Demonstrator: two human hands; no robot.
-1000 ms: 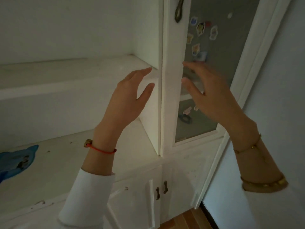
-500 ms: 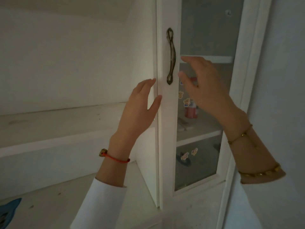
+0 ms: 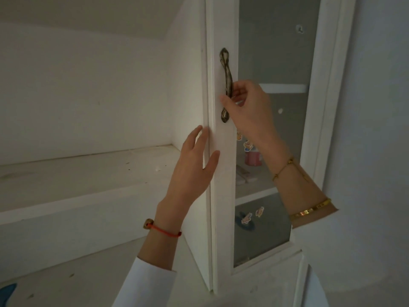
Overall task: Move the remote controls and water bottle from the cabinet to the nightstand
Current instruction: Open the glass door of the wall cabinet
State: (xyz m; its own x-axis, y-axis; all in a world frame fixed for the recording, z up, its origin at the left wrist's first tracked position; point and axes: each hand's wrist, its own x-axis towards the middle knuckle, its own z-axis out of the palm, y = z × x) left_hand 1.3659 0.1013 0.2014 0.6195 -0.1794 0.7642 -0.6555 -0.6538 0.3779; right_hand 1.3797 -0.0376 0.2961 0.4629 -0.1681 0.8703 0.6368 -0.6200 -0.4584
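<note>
A white cabinet door (image 3: 222, 196) with a glass pane stands closed in front of me. My right hand (image 3: 247, 105) is wrapped around its dark metal handle (image 3: 226, 69). My left hand (image 3: 194, 165) lies flat and open against the door's left edge, below the handle. Behind the glass, on a shelf, I see the lower part of a bottle with a pink label (image 3: 253, 158) and pale remote controls (image 3: 244, 173) lying beside it. My right forearm hides part of that shelf.
Open white shelves (image 3: 88, 169) run to the left of the cabinet. Small cartoon stickers (image 3: 247, 146) dot the glass. A white wall (image 3: 376, 129) stands close on the right. A blue object (image 3: 6, 291) peeks in at the bottom left corner.
My right hand moved left and closed on the door handle. My left hand slid up to rest flat on the door's edge. The view tilted upward.
</note>
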